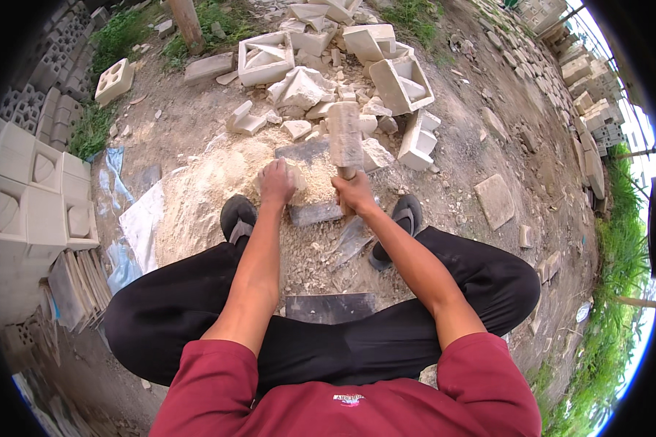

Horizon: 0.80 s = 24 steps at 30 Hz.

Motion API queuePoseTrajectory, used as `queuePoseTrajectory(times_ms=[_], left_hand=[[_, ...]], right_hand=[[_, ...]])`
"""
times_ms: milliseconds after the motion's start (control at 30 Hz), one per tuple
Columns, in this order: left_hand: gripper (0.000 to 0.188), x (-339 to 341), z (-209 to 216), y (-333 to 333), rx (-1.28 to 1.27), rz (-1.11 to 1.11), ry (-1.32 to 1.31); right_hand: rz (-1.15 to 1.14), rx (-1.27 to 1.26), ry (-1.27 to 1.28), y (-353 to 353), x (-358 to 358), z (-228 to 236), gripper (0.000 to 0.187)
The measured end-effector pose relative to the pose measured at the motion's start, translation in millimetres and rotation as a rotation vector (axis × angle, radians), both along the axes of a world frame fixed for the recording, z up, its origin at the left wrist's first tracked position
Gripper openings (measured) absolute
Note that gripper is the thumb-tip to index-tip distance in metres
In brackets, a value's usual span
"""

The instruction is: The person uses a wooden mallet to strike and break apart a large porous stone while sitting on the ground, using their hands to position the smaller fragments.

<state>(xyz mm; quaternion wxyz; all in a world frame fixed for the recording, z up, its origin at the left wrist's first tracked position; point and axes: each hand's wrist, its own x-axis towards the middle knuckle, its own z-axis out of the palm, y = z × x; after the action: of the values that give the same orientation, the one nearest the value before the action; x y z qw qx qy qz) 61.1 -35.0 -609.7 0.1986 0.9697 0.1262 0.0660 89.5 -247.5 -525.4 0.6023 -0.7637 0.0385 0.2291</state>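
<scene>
Between the person's feet, a dark slab (315, 213) lies on the ground, partly covered with pale crumbs (317, 186). The left hand (275, 182) is positioned over the slab, fingers curled about a pale stone piece (296, 179). The right hand (353, 192) is clenched around the handle of a mallet (345, 138), its dusty block head pointing away from the body. Beyond the mallet, broken pale blocks (299, 89) form a heap; pale powder (204, 186) is piled left of the slab.
</scene>
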Motion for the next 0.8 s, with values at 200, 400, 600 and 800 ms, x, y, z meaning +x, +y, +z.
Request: queuePoseTrajectory(times_ms=[200, 400, 600, 800], left_hand=[[0.082, -0.1, 14.7, 3.4, -0.018, -0.060, 0.167], [0.111, -17.2, 36.6, 12.3, 0.163, -0.222, 0.234], [0.112, -6.8, 61.0, -23.6, 0.096, -0.127, 0.310], [0.111, 2.6, 41.4, -59.7, 0.068, -0.083, 0.226]], right_hand=[[0.059, -0.192, 0.302, -38.8, 0.9, -46.5, 0.024], [0.045, -0.082, 0.394, -39.9, 4.1, -51.4, 0.018], [0.034, -0.069, 0.355, -41.8, 7.2, -61.4, 0.021], [0.081, -0.140, 0.284, -50.1, 15.8, -52.1, 0.017]])
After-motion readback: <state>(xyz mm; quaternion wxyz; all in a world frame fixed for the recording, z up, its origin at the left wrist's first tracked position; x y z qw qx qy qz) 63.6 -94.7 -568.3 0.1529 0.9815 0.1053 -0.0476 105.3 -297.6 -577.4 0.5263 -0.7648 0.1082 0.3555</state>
